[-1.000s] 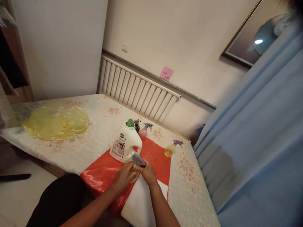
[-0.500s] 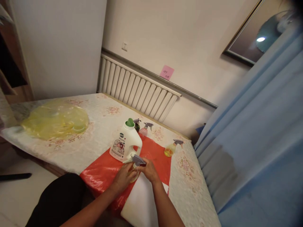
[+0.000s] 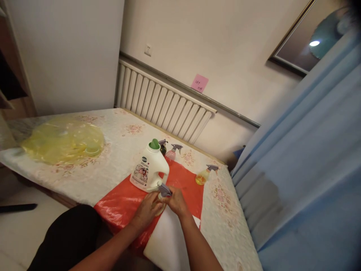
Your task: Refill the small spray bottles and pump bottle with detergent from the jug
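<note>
Head view: both forearms come in from the near edge and draw together toward the middle, where the two hands meet around one spray bottle (image 3: pixel 164 190). The left forearm slants up and to the right, and the left hand (image 3: pixel 148 209) lies with its back turned up, its fingers curled closed about the body of the bottle, which is mostly hidden behind them. The right forearm slants up and to the left; the right hand (image 3: pixel 177 201) is bent inward, gripping the bottle high up, with its thumb reaching across toward the left hand and its fingers close against the grey spray head. The fingertips of the two hands sit just beside each other; whether they touch cannot be told. The nozzle points to the far left, and whether the bottle's base rests on anything is hidden. Just beyond the hands, a white jug (image 3: pixel 149 169) stands upright on a red sheet (image 3: pixel 118 203), with a green piece (image 3: pixel 154 143) at its mouth. A white board (image 3: pixel 166 241) lies under the right forearm, on the near part of the red sheet. Farther off stand a dark spray bottle (image 3: pixel 163 149) and a pink spray bottle (image 3: pixel 170 154), with a yellow spray bottle (image 3: pixel 201 178) to the right. A yellow bag (image 3: pixel 62 141) lies well apart at the far left of the flowered tablecloth (image 3: pixel 118 150).
</note>
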The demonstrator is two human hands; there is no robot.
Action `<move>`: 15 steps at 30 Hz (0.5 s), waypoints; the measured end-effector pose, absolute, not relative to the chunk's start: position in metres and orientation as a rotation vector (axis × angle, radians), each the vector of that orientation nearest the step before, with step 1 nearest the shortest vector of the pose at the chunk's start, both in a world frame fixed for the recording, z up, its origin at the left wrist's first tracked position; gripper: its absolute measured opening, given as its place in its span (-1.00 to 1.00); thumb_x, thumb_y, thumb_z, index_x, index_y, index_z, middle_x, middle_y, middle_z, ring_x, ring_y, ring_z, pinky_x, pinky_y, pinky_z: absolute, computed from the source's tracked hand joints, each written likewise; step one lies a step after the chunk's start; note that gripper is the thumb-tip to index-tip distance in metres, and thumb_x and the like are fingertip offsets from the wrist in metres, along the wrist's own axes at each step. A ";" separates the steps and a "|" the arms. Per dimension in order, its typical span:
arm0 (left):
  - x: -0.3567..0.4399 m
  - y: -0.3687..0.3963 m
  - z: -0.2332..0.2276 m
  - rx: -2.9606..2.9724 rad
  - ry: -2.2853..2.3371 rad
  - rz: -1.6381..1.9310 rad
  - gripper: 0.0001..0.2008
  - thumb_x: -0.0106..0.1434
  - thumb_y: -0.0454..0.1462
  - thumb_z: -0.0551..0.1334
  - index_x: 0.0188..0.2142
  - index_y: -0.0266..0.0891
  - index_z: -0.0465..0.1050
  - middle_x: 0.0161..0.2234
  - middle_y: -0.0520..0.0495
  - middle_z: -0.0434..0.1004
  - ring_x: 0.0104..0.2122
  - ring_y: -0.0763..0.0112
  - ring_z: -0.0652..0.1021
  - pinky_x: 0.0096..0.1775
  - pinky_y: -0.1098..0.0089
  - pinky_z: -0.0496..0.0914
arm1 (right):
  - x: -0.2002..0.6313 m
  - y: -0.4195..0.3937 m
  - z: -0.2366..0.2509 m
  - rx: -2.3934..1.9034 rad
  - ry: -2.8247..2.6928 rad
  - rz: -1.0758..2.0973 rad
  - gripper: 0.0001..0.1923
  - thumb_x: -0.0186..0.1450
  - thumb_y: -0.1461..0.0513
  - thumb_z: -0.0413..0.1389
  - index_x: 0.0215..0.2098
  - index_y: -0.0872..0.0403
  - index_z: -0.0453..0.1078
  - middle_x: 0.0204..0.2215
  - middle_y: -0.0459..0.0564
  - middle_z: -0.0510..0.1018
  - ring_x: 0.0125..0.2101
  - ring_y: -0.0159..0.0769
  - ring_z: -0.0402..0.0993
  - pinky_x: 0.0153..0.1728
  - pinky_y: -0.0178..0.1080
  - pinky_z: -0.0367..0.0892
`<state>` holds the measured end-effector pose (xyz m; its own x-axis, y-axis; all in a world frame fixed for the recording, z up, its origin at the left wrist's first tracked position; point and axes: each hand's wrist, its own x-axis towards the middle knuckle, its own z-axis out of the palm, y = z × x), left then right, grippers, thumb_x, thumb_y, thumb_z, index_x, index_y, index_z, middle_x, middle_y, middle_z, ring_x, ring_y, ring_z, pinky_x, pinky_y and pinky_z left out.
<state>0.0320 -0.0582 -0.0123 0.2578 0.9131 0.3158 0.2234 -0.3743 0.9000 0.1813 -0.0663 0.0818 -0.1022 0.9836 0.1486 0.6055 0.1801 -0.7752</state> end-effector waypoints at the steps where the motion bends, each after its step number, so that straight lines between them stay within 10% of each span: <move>1: 0.032 -0.058 -0.012 1.775 1.048 1.154 -0.63 0.16 -0.28 0.21 -0.01 -0.17 0.47 -0.05 -0.15 0.58 -0.01 0.09 0.52 0.08 0.09 0.38 | 0.181 -0.066 0.083 -1.513 -1.810 0.703 -0.93 0.04 0.35 0.25 -0.47 0.09 0.48 -0.51 -0.19 0.47 -0.46 -0.36 0.34 -0.41 -0.37 0.22; 15: 0.035 -0.061 -0.008 1.799 1.164 1.234 -0.73 0.16 -0.27 0.24 -0.11 -0.15 0.49 -0.14 -0.12 0.51 -0.07 0.09 0.48 0.05 0.05 0.39 | 0.162 -0.074 0.087 -1.675 -1.797 0.434 -0.92 0.08 0.32 0.20 -0.50 0.06 0.38 -0.58 -0.19 0.37 -0.50 -0.35 0.26 -0.47 -0.35 0.13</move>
